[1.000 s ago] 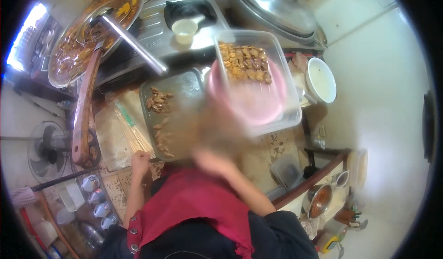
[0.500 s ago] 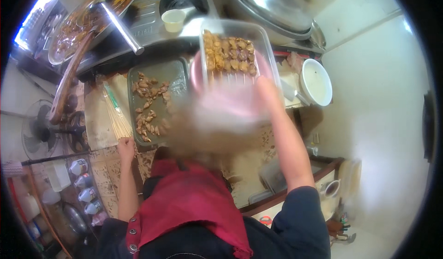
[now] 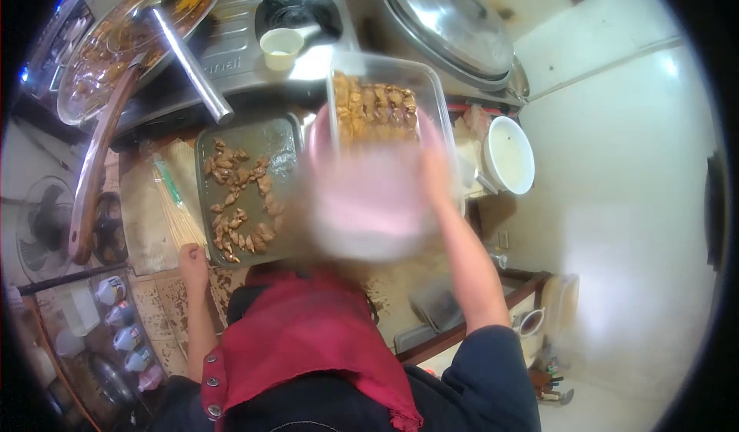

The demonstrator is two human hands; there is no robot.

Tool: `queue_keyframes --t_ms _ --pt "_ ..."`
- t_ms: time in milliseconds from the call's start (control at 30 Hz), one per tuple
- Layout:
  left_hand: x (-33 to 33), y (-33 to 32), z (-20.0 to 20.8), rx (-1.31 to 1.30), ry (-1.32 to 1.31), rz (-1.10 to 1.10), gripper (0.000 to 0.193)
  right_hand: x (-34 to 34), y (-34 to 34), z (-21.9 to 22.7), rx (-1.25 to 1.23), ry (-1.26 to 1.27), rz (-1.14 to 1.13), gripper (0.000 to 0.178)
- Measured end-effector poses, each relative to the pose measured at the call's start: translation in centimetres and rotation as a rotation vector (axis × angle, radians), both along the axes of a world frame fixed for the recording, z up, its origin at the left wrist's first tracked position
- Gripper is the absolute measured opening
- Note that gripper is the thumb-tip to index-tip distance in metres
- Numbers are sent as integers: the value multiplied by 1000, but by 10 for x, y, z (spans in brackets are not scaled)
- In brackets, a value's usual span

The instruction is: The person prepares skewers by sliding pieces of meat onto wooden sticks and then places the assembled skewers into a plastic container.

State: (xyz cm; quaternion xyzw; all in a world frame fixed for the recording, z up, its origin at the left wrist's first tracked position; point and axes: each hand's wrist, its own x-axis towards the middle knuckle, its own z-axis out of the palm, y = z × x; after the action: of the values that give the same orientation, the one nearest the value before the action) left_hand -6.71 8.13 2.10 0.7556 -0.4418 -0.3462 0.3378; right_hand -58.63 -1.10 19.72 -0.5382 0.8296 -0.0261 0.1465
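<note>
My left hand (image 3: 194, 257) is closed at the lower ends of a bundle of bamboo skewers (image 3: 178, 210), which lies on a board in a green-marked wrapper. My right hand (image 3: 436, 179), smeared, is at the right side of a clear plastic container (image 3: 440, 97); its fingers are hidden. Rows of skewered meat (image 3: 379, 108) lie in the container's far part, and a blur covers its near part. Behind and below it shows a pink basin (image 3: 319, 135). Between my hands a dark tray (image 3: 291, 135) holds loose meat pieces (image 3: 229, 172).
Beyond are a gas stove (image 3: 231, 35) with a small pale cup (image 3: 281, 51), a large lidded pot (image 3: 454, 24), and a pan of sauce (image 3: 85, 66) with a ladle (image 3: 192, 66) and a wooden-handled utensil (image 3: 100, 166). A white bowl (image 3: 509, 155) of pale liquid stands right.
The whole view has shifted slightly, with most things lower and further left. The blur over the container's near part has turned from brown to pinkish. My left hand stays closed at the skewers' ends.
</note>
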Motion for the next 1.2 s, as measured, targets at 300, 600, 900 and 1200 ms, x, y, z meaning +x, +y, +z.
queue_keyframes --t_ms 300,600,900,1200 --pt "12 -14 -13 -158 -197 -57 14 -1 -9 6 -61 59 164 20" --pt "-233 -57 238 -434 140 -632 11 -24 -3 -7 -99 52 300 14" --pt "-435 -129 189 -82 -358 -887 17 -25 0 20 -134 28 394 18" --pt "-453 -138 140 86 -114 -707 26 -33 -10 9 -25 -158 190 25"
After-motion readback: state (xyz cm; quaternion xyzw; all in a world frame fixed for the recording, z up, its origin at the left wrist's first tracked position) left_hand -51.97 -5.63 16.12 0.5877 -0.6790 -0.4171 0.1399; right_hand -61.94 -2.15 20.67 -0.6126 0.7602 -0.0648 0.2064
